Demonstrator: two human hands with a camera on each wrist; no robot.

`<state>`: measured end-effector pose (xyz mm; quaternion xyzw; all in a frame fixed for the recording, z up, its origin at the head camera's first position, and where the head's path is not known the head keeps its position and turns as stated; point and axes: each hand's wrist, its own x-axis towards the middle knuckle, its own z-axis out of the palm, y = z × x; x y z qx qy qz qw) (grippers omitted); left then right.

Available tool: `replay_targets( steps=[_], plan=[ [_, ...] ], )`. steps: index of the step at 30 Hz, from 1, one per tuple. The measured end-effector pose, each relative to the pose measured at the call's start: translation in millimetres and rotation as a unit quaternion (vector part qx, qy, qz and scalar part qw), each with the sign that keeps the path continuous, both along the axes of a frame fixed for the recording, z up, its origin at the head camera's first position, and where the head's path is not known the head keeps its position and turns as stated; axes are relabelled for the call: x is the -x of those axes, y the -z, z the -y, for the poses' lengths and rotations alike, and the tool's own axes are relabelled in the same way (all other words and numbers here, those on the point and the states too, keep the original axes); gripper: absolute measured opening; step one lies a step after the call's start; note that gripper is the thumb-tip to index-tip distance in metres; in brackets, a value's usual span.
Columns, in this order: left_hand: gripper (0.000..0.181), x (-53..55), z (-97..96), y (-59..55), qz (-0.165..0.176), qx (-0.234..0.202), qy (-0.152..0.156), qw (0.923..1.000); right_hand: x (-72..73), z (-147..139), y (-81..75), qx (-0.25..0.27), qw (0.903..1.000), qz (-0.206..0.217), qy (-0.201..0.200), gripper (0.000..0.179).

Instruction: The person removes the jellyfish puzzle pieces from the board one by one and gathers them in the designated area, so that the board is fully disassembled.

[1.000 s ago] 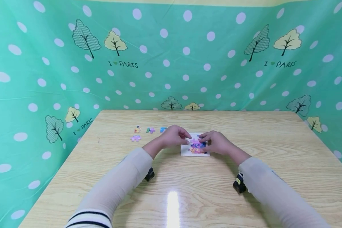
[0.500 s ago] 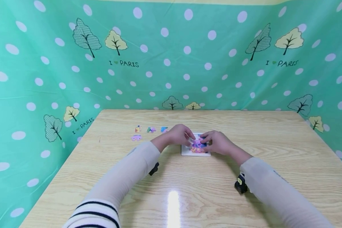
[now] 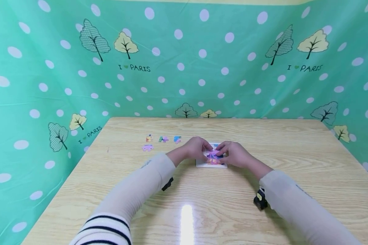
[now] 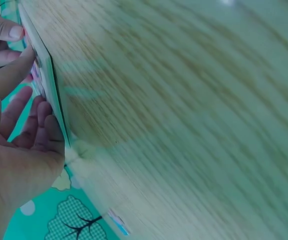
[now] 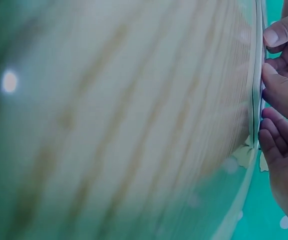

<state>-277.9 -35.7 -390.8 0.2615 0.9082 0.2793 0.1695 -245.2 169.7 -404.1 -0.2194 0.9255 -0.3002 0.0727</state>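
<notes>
Your left hand [image 3: 197,148] and right hand [image 3: 234,154] – fingers loosely extended – touch the puzzle [image 3: 214,160] in its tray [image 3: 201,164].

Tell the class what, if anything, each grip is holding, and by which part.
It cannot be told: the left grip and right grip are both at the puzzle, but whether either pinches any part of it is hidden.

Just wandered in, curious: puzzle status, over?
Left hand and right hand touching white rectangular puzzle board. Four colourful flat jigsaw pieces left of it. Nothing visibly blocking.
</notes>
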Motion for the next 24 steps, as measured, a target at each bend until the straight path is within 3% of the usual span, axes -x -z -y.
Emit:
replay_targets(
  steps=[11, 17, 24],
  plan=[
    [0.052, 0.1, -3.6, -1.0, 0.001, 0.004, -0.003, 1.0000, -1.8, -0.5, -1.7, 0.009, 0.9999, -0.005, -0.010, 0.016],
    [0.053, 0.9, -6.4, -0.1, 0.008, -0.015, -0.008, 0.9998, -1.6, -0.6, -2.8, 0.009, 0.9999, -0.002, -0.010, 0.016],
    [0.045, 0.8, -4.5, 3.3, 0.033, -0.051, -0.047, 0.9970, -1.1, -0.5, -1.0, 0.007, 0.9999, 0.001, -0.007, 0.017]
  ],
)
